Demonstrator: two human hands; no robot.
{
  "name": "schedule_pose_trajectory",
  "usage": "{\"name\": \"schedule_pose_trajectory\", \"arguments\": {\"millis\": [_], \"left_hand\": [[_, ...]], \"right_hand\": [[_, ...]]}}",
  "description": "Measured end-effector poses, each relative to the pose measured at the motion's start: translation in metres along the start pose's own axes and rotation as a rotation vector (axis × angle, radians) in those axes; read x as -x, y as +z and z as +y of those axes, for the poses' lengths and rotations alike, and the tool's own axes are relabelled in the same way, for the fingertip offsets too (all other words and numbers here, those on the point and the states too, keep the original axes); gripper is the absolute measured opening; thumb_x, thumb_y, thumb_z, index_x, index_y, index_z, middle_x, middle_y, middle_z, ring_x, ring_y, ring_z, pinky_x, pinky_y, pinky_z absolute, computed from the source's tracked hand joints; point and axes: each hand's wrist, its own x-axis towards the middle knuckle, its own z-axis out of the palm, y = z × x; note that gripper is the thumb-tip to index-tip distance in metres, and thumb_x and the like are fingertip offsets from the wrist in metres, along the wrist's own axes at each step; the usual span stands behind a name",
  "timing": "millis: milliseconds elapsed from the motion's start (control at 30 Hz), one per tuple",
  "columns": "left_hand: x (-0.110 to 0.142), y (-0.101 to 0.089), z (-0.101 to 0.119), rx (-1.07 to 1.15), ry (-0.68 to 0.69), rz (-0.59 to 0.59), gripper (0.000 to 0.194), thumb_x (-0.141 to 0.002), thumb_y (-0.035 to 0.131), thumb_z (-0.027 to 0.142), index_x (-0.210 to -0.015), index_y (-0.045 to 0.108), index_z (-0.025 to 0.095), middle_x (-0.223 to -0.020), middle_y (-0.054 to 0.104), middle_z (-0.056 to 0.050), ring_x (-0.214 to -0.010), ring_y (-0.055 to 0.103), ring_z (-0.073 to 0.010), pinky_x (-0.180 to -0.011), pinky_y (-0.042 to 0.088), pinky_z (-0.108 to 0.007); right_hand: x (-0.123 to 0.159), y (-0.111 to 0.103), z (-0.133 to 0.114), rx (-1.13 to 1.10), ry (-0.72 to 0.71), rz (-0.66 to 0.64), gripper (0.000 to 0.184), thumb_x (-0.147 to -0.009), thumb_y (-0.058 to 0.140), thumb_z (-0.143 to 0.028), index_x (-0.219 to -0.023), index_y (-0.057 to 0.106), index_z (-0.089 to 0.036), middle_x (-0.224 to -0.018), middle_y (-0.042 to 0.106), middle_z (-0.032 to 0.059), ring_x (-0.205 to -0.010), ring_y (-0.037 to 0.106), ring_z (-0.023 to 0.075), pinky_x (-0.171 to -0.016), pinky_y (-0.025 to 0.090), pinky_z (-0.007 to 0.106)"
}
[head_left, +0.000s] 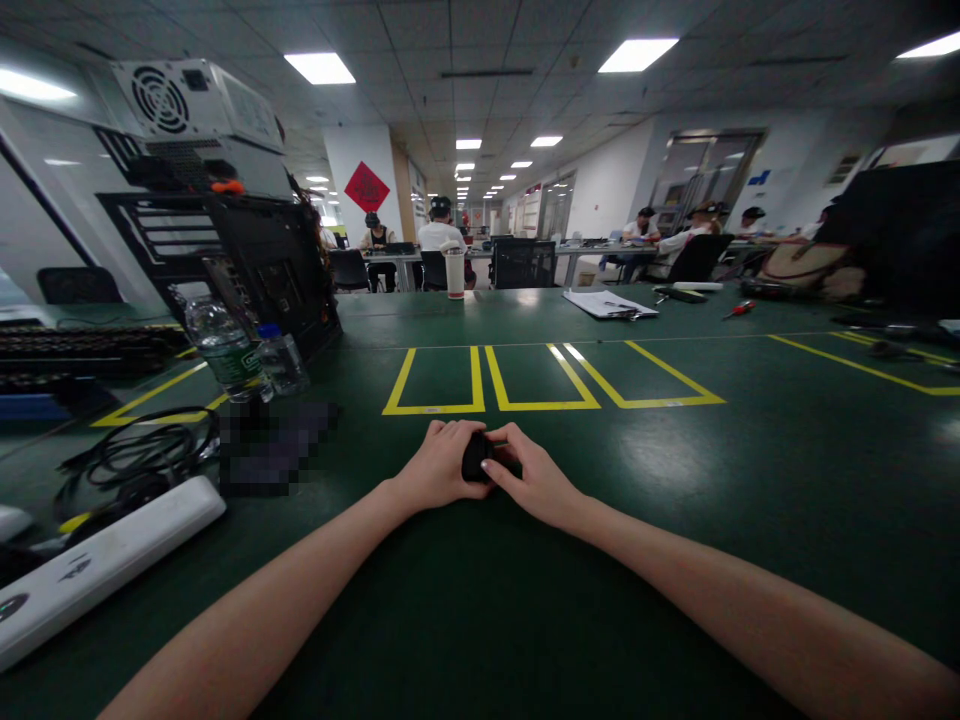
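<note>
Between my two hands, just above or on the green tabletop (480, 600), is a small black rounded object (475, 458) whose kind I cannot make out. My left hand (439, 465) wraps round its left side, fingers over the far edge. From the right, my right hand (536, 475) pinches it, with the thumb lying across its near face and the fingers curled behind. Both hands cover much of the object. Beyond them, yellow tape outlines (546, 405) mark the table.
A white power strip (112, 570), black cables (142, 450), plastic bottles (221, 345) and an open computer case (262, 270) crowd the left. Farther back stand a paper cup (455, 273), a clipboard (611, 304) and a red screwdriver (740, 310). Several people sit at distant tables.
</note>
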Motion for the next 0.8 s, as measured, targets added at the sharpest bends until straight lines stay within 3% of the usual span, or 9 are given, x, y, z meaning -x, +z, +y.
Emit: {"name": "schedule_pose_trajectory", "arguments": {"millis": [167,467,800], "left_hand": [[0.0002,0.0005,-0.0002,0.008,-0.009,0.002,0.062,-0.061,0.067,0.037,-0.113,0.039,0.019,-0.109,0.053,-0.007,-0.1,0.05,-0.0257,-0.088,0.03,-0.041],[0.0004,-0.0008,0.0005,0.009,0.002,0.001,0.062,-0.063,0.065,0.04,-0.114,0.039,0.019,-0.109,0.053,-0.008,-0.1,0.05,-0.025,-0.087,0.031,-0.04],[0.0014,-0.0003,-0.0002,0.008,0.024,0.021,0.061,-0.064,0.065,0.04,-0.114,0.038,0.019,-0.108,0.053,-0.007,-0.099,0.05,-0.0229,-0.087,0.031,-0.038]], "right_hand": [[-0.0005,0.0003,0.0007,0.086,-0.093,0.08,0.015,-0.08,0.048,-0.02,-0.095,0.048,-0.021,-0.098,0.051,0.0044,-0.091,0.05,0.0191,-0.081,0.043,0.039],[-0.0024,-0.0019,-0.0009,-0.101,0.102,-0.032,0.02,-0.082,0.046,-0.028,-0.101,0.045,-0.021,-0.098,0.053,0.0035,-0.09,0.054,0.018,-0.079,0.047,0.037],[-0.0027,-0.0017,0.0003,-0.028,-0.028,0.05,0.011,-0.083,0.045,-0.021,-0.093,0.048,-0.021,-0.094,0.051,0.0028,-0.089,0.052,0.0162,-0.08,0.046,0.035]]}}
